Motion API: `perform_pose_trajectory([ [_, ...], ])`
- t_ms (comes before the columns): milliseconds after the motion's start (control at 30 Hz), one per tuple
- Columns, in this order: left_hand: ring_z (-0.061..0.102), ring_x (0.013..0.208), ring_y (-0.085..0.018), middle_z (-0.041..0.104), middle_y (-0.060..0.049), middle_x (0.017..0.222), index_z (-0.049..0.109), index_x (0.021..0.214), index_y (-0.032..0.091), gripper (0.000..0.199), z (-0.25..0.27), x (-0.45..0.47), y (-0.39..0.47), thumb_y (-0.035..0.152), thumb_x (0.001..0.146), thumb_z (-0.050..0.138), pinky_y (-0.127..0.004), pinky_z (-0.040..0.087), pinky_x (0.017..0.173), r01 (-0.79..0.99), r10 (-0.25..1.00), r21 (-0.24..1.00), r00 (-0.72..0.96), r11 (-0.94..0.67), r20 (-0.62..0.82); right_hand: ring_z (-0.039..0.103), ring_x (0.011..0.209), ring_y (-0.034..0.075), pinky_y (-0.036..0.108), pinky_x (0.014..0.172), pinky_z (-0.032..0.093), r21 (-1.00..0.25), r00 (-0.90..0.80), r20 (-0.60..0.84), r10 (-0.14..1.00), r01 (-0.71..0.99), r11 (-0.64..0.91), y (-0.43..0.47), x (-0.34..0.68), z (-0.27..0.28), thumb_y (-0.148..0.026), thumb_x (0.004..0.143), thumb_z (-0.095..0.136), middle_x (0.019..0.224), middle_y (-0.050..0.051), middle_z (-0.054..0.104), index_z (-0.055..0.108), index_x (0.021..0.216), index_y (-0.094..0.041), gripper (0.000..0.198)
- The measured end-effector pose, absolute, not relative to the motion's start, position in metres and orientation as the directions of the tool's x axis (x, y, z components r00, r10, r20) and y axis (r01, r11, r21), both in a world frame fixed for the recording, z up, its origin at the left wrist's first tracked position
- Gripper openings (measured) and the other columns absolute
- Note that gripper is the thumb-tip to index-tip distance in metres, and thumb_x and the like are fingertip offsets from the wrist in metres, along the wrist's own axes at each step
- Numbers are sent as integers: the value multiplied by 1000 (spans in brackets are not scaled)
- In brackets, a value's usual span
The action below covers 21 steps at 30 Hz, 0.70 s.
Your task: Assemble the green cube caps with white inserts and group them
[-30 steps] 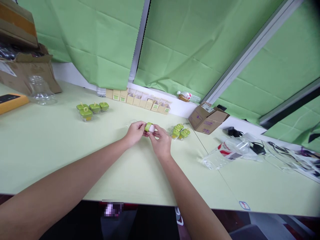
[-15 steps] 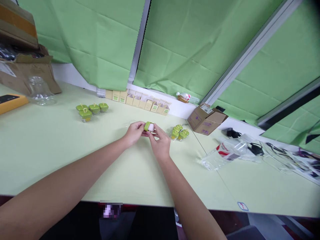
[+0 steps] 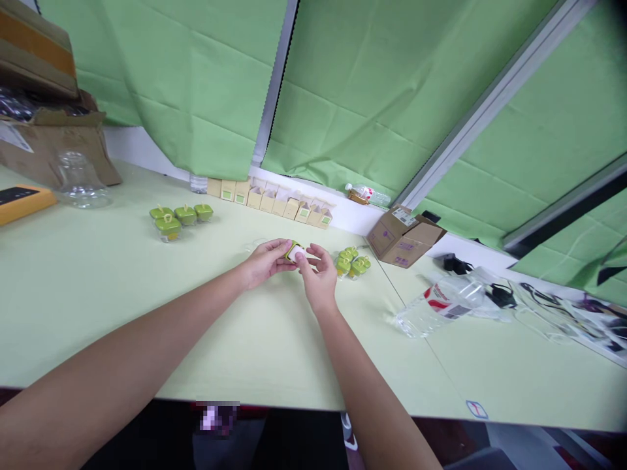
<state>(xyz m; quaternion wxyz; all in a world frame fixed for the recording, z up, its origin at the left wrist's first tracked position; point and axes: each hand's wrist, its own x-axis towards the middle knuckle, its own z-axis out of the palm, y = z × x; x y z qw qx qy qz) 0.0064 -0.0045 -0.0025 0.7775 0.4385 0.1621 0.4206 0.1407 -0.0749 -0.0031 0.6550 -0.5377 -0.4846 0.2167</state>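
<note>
Four clear, green-lidded plastic containers [image 3: 168, 228], one showing yellow inside, stand leftward on the pale-green desk [image 3: 245, 352] before green curtains [image 3: 196, 85], left hand [image 3: 263, 264] and right hand [image 3: 320, 277] gripping a green-and-white object [image 3: 294, 252].

The small green-and-white piece [image 3: 294, 252] now sits turned, its white part facing more toward the person. The left grip [image 3: 267, 263] has rolled slightly, its thumb lying along the green edge. The right grip [image 3: 319, 275] has loosened: forefinger raised off the piece, thumb moved onto the white.
</note>
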Motion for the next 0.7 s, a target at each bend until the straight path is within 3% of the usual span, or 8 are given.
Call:
perform_pose_trajectory([
  [267,72,84,-17,73,-8,98,68,95,14,23,1,1,-2,34,84,72,-30,60,80,-515,779,797,620,316,92,63,73,15,27,60,52,-948,360,313,879,182,263,-71,157,-6,-52,72,77,97,7,66,63,110,-18,53],
  [467,73,81,-18,73,-11,99,68,99,14,32,2,-1,-1,42,84,70,-28,61,76,-461,730,815,680,351,70,62,64,13,26,58,50,-969,294,245,924,108,222,-72,163,-7,-53,73,75,81,4,68,68,95,-17,42],
  [700,72,85,-18,72,-11,104,67,99,14,32,1,3,-3,40,81,74,-26,59,76,-435,768,846,638,309,47,60,59,12,24,55,48,-990,286,131,949,-13,140,-68,164,-9,-46,70,77,78,2,71,70,89,-18,35],
])
